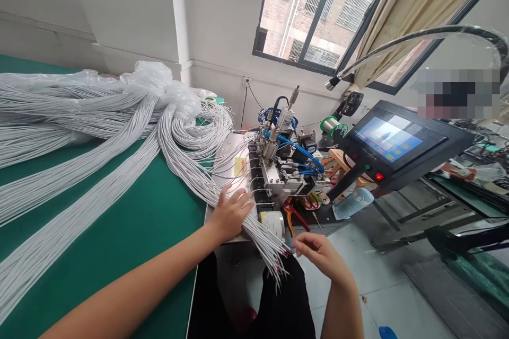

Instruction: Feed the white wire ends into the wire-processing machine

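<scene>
A thick bundle of thin white cables runs over the machine's pale front plate, its loose ends fanned out above the person's lap. Some ends look dark red. Across the bundle lies my left hand, palm down, with the fingers spread towards the machine. My right hand is beside the cable ends, thumb and fingers curled together in a pinch; whatever is between the fingertips is too small to make out. Beyond the left fingers stands a bench machine with blue air hoses, and several single cables lie along its black front edge.
More cable bundles and clear plastic bags cover the green table. A control screen stands at the right. Near the machine are a solder wire spool, orange-handled pliers, a round labelled roll and a bluish roll.
</scene>
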Available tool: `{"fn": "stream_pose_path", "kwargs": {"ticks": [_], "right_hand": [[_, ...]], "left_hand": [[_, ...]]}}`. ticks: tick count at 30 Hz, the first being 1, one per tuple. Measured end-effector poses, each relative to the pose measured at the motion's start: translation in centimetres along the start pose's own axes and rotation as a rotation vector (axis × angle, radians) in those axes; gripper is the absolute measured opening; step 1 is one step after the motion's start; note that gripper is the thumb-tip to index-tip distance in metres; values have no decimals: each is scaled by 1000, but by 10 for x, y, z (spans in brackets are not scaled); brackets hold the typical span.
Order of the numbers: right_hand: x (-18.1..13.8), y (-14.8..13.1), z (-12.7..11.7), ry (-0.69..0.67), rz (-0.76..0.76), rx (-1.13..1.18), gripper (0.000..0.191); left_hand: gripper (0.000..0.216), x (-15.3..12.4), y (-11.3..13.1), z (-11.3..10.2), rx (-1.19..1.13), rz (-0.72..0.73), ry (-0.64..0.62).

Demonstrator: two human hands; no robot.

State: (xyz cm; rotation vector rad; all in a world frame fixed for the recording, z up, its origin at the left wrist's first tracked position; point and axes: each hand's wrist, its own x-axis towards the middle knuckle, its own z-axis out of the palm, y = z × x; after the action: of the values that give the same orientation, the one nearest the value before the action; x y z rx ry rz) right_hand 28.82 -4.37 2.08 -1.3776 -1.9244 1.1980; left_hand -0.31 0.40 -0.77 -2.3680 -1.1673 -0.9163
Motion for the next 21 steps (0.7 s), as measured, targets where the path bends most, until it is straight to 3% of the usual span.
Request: {"fn": "stream_pose_path", "kwargs": {"ticks": [2, 5, 11, 15, 18, 21], "right_hand": [[-9, -9, 1, -86, 17, -16, 29], [-12, -14, 5, -70, 7, -46, 27], [-3, -6, 7, 115, -53, -72, 29], [9, -1, 6, 326, -49, -10, 32], [25, 2, 7, 399, -58, 71, 36], [42, 6, 11, 449, -83, 174, 36]], "left_hand": [[34, 0, 0, 0, -3, 2, 9], [32, 0, 0, 0, -6, 7, 21], [29, 1, 0, 1, -6, -2, 25], [33, 1, -3, -1, -16, 148, 17], [36, 1, -5, -4, -18, 261, 37], [25, 1, -4, -6, -23, 240, 95]]}}
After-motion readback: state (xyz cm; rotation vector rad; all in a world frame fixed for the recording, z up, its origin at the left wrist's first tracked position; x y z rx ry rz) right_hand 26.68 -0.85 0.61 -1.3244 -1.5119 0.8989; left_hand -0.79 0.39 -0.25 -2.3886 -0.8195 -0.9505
